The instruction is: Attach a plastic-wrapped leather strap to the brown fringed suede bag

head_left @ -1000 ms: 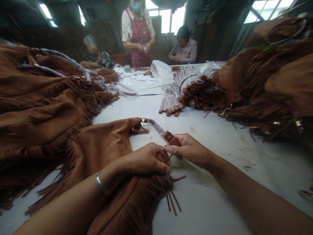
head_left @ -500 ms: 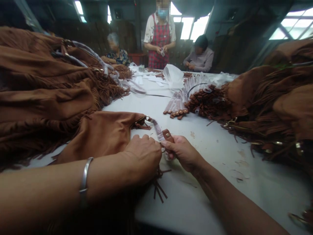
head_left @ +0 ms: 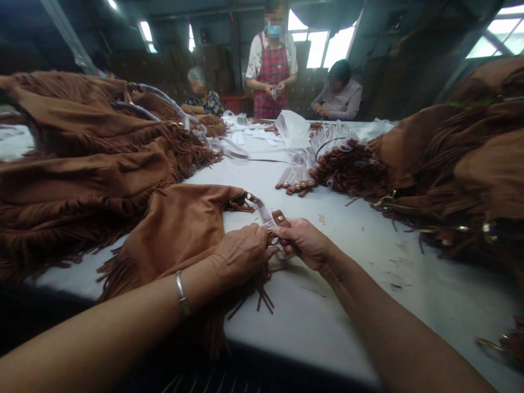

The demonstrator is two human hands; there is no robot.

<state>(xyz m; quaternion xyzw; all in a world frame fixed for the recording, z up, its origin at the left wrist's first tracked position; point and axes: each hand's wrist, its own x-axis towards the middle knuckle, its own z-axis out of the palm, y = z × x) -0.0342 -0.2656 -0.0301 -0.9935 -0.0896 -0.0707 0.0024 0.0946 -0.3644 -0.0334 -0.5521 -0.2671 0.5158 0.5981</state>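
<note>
The brown fringed bag (head_left: 180, 234) lies on the white table (head_left: 335, 218) at its near edge, left of the middle, and some of its fringe hangs down over this edge. The left hand (head_left: 243, 251), with a silver bracelet (head_left: 180, 289) on its wrist, is curled closed over the near end of the bag; its fingers are partly hidden, so I cannot tell exactly how they grip. The right hand (head_left: 305, 240) pinches, between thumb and fingers, the brown tab (head_left: 280, 219) of the wrapped strap (head_left: 264, 210), just beside a metal ring (head_left: 273, 239). The strap goes up to the far corner of the bag. The two hands are touching, or almost so.

Toward the left edge of the table is a pile of similar bags (head_left: 94, 180), and along the right edge another pile (head_left: 434, 158). Between them, farther from the near edge, lies a bundle of wrapped straps (head_left: 344, 166). At the far edge one person in a checked apron (head_left: 271, 76) stands between two seated people
</note>
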